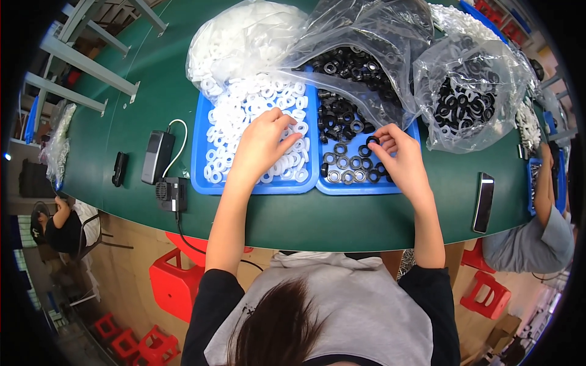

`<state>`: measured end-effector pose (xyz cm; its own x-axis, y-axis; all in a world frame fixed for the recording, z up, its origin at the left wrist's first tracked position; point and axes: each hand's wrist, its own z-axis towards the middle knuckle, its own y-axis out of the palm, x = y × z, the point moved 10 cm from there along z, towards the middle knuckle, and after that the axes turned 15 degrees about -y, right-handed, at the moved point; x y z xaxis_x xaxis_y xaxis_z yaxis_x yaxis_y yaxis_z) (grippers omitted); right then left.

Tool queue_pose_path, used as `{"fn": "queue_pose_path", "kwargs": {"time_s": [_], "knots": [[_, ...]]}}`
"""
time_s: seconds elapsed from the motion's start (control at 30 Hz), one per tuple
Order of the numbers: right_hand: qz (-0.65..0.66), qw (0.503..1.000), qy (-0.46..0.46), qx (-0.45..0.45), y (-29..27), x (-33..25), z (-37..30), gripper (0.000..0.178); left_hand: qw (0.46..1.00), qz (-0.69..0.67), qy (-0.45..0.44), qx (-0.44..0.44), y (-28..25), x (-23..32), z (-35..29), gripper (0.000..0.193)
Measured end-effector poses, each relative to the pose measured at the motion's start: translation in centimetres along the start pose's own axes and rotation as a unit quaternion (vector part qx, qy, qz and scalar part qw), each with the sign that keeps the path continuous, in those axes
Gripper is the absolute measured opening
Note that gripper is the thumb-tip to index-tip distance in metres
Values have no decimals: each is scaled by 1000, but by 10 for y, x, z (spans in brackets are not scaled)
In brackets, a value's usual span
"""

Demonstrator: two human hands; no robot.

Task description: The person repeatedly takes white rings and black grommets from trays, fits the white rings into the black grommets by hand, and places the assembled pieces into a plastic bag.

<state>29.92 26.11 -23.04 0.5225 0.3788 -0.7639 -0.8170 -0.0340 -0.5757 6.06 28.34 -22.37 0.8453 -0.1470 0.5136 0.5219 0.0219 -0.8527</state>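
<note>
Pinching a black ring [369, 141] at two o'clock with our right hand [400, 157], we should grip its rim; whether our left hand [262, 143] grasps any white rings [244, 100] at eleven, we cannot tell.

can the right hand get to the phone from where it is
Probably yes: the phone lies uncovered on the green table, right of the right hand, though that hand appears to be holding a black ring.
</note>
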Motion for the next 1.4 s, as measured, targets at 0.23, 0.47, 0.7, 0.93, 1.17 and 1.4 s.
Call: {"fn": "queue_pose_path", "kwargs": {"time_s": [0.23, 0.47, 0.7, 0.93, 1.17, 1.4], "knots": [[29, 999, -28, 2, 10, -6, 1, 18, 997, -82, -9, -4, 2, 1, 4, 20], [161, 985, -67, -12, 28, -23, 3, 20, 956, -276, -92, -31, 1, -7, 3, 26], [281, 956, -58, 54, 29, -27, 0, 20, 836, -512, -106, -167, 33, 20, -9, 25], [250, 959, -131, 29, 28, -43, 3, 21, 763, -597, -100, -226, 55, 39, -23, 23], [302, 948, -83, 60, 28, -30, 2, 16, 735, -628, -120, -226, 56, 43, -26, 25], [275, 951, -122, 69, 28, -30, 0, 10, 778, -603, -71, -161, 46, 45, -27, 32]]}}
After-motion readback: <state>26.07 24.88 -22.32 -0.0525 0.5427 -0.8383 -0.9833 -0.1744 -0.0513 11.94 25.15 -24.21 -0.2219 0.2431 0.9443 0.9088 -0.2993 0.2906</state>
